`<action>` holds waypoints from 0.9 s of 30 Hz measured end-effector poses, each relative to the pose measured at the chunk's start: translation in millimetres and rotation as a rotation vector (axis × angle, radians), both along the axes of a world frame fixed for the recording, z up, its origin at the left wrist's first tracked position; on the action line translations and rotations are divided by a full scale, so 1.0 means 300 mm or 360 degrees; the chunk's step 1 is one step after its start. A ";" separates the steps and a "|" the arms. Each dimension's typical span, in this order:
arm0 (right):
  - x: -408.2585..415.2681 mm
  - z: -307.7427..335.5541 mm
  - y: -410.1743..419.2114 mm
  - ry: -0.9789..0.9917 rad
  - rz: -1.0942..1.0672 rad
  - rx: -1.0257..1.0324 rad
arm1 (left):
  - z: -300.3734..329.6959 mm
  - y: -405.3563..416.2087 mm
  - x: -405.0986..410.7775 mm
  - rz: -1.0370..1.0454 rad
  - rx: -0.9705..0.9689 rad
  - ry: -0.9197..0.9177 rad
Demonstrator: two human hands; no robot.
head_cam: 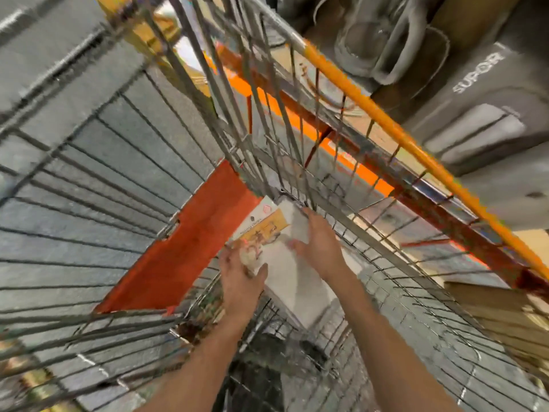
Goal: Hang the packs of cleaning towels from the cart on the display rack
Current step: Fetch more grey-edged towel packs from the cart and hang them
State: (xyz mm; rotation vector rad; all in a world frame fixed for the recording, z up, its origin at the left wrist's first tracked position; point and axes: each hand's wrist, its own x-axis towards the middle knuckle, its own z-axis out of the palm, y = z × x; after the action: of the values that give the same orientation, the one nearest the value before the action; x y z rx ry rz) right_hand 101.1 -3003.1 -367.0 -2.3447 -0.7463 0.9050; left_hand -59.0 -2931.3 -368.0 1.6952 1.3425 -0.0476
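Both hands on towel pack [282,263] in cart [386,248]

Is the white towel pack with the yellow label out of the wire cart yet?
No, the white towel pack lies inside the wire cart, both hands on it.

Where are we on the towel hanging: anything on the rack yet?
Done: nothing to confirm; no display rack or hung pack is in view. In hand: both hands are down in the wire cart on a white towel pack with a yellow label; the left hand grips its near edge, the right hand lies over its top. Left: lift it out, carry it over, hang it. The blurred frame hides whether more packs remain.
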 end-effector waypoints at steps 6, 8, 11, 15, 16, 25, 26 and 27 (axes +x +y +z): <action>0.055 -0.126 0.084 0.0055 0.0038 -0.0017 | -0.066 -0.015 0.034 0.0270 -0.0125 -0.0132; 0.063 -0.147 0.102 0.0026 0.0054 -0.0035 | -0.076 -0.013 0.040 0.0332 -0.0158 -0.0180; 0.060 -0.160 0.118 -0.0051 0.0051 -0.0094 | -0.086 -0.023 0.040 0.0399 -0.0182 -0.0231; 0.060 -0.170 0.119 -0.0026 0.0031 -0.0134 | -0.082 -0.047 0.054 0.0513 -0.0283 -0.0209; 0.066 -0.176 0.112 -0.0002 0.0071 -0.0194 | -0.080 -0.052 0.057 0.0510 -0.0284 -0.0170; 0.081 -0.182 0.116 0.0050 0.0300 -0.0157 | -0.090 -0.062 0.061 0.0698 -0.0424 -0.0319; 0.084 -0.177 0.122 0.0084 0.0295 -0.0162 | -0.090 -0.065 0.061 0.0710 -0.0433 -0.0344; 0.088 -0.171 0.126 0.0117 0.0274 -0.0154 | -0.089 -0.065 0.060 0.0726 -0.0446 -0.0370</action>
State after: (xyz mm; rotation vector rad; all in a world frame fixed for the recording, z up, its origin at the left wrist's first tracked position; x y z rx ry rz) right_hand 127.5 -2965.3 -418.3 -2.3430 -0.9030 1.1175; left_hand -40.9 -2950.9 -394.6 1.0990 1.4383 0.2090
